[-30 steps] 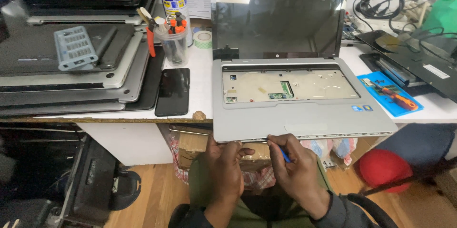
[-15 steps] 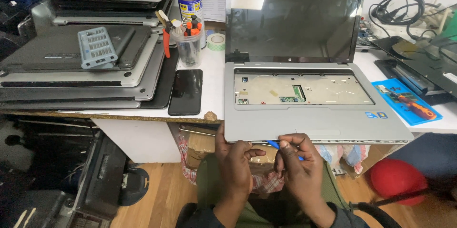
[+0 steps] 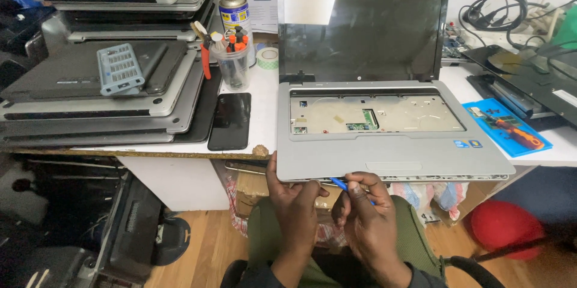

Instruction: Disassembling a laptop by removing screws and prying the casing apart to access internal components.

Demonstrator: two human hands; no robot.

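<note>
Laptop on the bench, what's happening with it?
A person sits at the white table with an open silver laptop whose keyboard is out, showing the bare tray and a bit of circuit board. The left hand grips the laptop's front edge from below. The right hand holds a thin blue pry tool with its tip at the front seam. A stack of closed laptops sits to the left, with a dark phone beside it.

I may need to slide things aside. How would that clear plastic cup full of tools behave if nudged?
The clear cup probably tips easily: pliers and screwdrivers stick up well above its rim, so it looks top-heavy. It seems light and thin-walled, so it may flex if squeezed. The spray can close behind could also topple.
</note>
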